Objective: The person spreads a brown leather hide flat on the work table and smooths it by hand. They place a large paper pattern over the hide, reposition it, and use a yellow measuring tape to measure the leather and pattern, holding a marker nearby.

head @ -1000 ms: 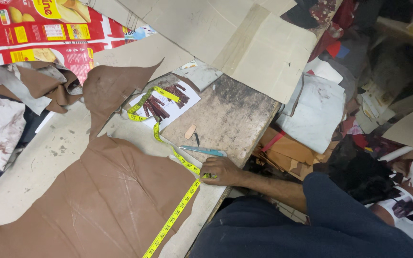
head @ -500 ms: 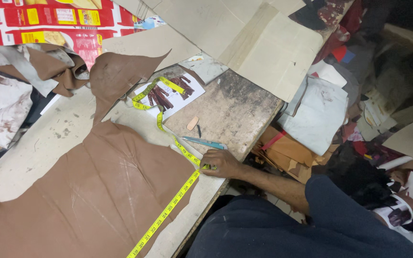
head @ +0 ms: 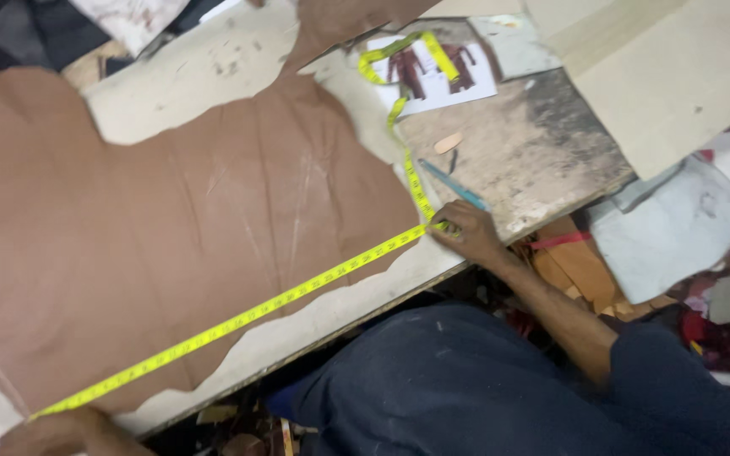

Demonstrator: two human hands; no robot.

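A large brown leather hide (head: 171, 253) lies spread over the worktable (head: 331, 312). A yellow measuring tape (head: 247, 317) runs taut across the hide's near edge. My right hand (head: 471, 236) pinches the tape at the hide's right end, near the table's front edge. My left hand (head: 57, 432) holds the tape's other end at the bottom left, partly cut off by the frame. The rest of the tape curls back toward a printed sheet (head: 437, 67) showing jacket pictures. A blue pen (head: 454, 186) lies just behind my right hand.
A stained grey board (head: 517, 143) covers the table's right part, with a small tan piece (head: 447, 142) on it. Cardboard sheets (head: 669, 76) lie at the back right. Paper, scraps and clutter (head: 669, 236) fill the floor to the right.
The view has swung left and down, showing far more of the hide. The tape is now stretched straight across the hide, and my left hand has come into view holding its far end.
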